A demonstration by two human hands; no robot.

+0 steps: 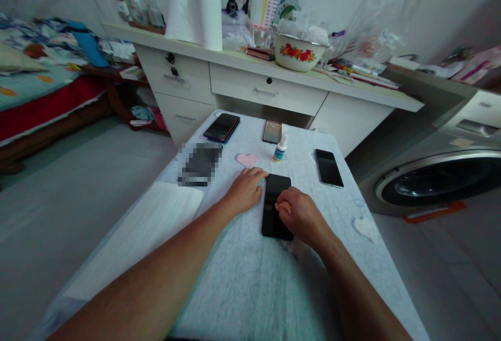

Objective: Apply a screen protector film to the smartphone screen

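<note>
A black smartphone (272,208) lies screen up on the cloth-covered table. My left hand (246,190) rests at its upper left corner, fingers stretched out and fingertips touching the edge. Over the screen's right side, my right hand (300,210) is closed, with its fingers pressed down; a small peach-coloured patch shows at the fingertips, too small to name. Beyond the phone stands a small white spray bottle (279,150) with a blue and yellow label. A pink heart-shaped piece (247,160) lies past my left hand.
Another phone (329,167) lies at the right. Toward the back are a dark phone (222,127) and a brown-edged phone or case (272,131). A pixelated dark object (200,164) and a white sheet (144,236) are at left. A white desk (270,82) stands behind, a washing machine (450,137) right.
</note>
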